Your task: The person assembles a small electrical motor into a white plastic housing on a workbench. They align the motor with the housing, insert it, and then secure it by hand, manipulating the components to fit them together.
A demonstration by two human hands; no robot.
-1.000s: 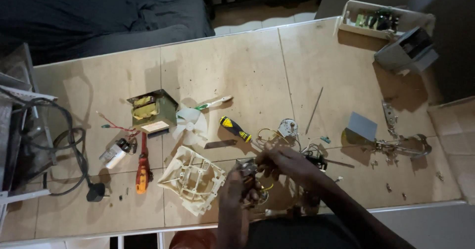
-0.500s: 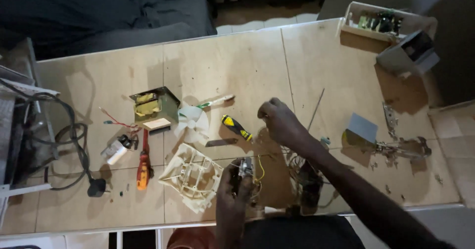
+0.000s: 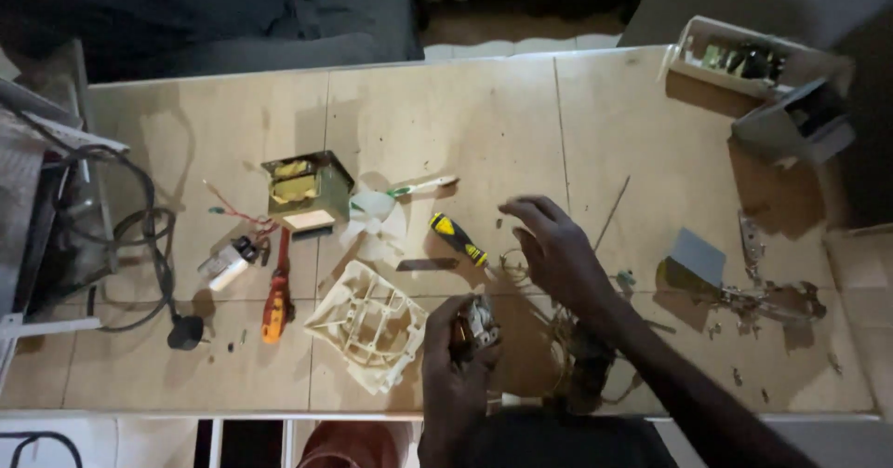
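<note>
A small motor is held over the near edge of the bench [image 3: 558,114].
The cream frame [image 3: 367,324] is laid just left of the left hand [image 3: 456,375], whose fingers are closed around the motor [image 3: 476,321]; the right hand [image 3: 553,249] is held open, fingers spread, beside the yellow screwdriver [image 3: 458,238].

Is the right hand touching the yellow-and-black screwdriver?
Apart. In the head view the right hand hovers open just right of the yellow-and-black screwdriver, with bare table showing between its fingertips and the handle. The left hand holds a small motor.
</note>
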